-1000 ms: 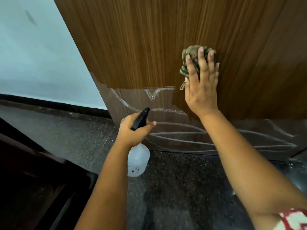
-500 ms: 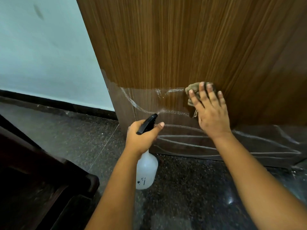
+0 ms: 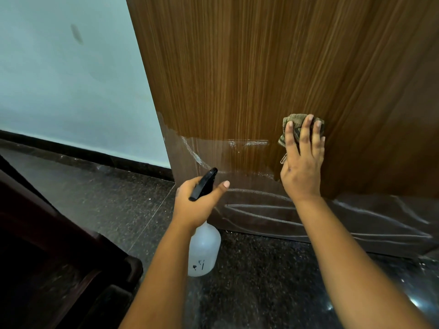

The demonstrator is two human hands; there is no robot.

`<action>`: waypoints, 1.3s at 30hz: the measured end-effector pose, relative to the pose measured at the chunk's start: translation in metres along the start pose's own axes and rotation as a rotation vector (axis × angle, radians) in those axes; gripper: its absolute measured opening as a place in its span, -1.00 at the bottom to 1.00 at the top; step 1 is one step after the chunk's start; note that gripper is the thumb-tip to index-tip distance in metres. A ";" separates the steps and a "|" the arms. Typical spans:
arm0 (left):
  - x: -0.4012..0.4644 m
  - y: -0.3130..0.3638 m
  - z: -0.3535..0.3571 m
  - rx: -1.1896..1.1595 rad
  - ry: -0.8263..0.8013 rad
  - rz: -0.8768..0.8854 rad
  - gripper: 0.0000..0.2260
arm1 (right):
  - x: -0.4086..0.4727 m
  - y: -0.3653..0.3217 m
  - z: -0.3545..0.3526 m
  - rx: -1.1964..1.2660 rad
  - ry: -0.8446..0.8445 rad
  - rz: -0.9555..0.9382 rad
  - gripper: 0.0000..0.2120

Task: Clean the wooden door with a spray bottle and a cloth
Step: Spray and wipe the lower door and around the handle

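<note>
The brown wooden door (image 3: 249, 74) fills the upper right of the view; clear wrinkled film covers its lowest part. My right hand (image 3: 301, 162) presses a crumpled olive-brown cloth (image 3: 294, 125) flat against the door, fingers spread over it, just above the film's top edge. My left hand (image 3: 197, 203) grips the neck of a translucent white spray bottle (image 3: 204, 251) with a black trigger head (image 3: 204, 184), whose nozzle points at the door's lower left. The bottle hangs below my fist, above the floor.
A pale wall (image 3: 66, 79) with a black skirting strip (image 3: 83, 154) lies left of the door. The floor (image 3: 256, 281) is dark speckled stone. Dark wooden furniture (image 3: 47, 257) stands at the lower left, close to my left arm.
My right hand slid the cloth down the door to the film's edge, then slightly up and right. The left hand and bottle kept their pose; the camera view drifted left.
</note>
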State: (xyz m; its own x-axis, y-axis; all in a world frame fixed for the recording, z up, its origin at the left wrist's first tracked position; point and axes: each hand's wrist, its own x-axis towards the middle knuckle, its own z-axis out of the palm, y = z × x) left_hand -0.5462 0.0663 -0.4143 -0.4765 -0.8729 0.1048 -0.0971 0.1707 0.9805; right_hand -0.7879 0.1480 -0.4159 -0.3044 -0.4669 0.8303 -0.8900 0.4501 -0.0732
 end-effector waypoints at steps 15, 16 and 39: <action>0.015 -0.013 -0.027 -0.085 0.060 0.041 -0.47 | 0.069 -0.062 0.015 -0.139 -0.090 -0.714 -0.40; 0.017 -0.015 -0.027 -0.092 0.092 0.059 -0.49 | 0.086 -0.065 0.009 -0.113 -0.019 -0.601 -0.39; 0.056 -0.045 -0.086 -0.049 -0.062 0.057 -0.59 | 0.115 -0.158 0.025 -0.112 0.222 -0.461 -0.50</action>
State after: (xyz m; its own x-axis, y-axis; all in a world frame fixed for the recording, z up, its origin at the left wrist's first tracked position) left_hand -0.4935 -0.0291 -0.4387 -0.5331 -0.8324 0.1513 -0.0264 0.1951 0.9804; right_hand -0.6904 0.0045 -0.3228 0.2003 -0.4687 0.8603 -0.8690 0.3206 0.3770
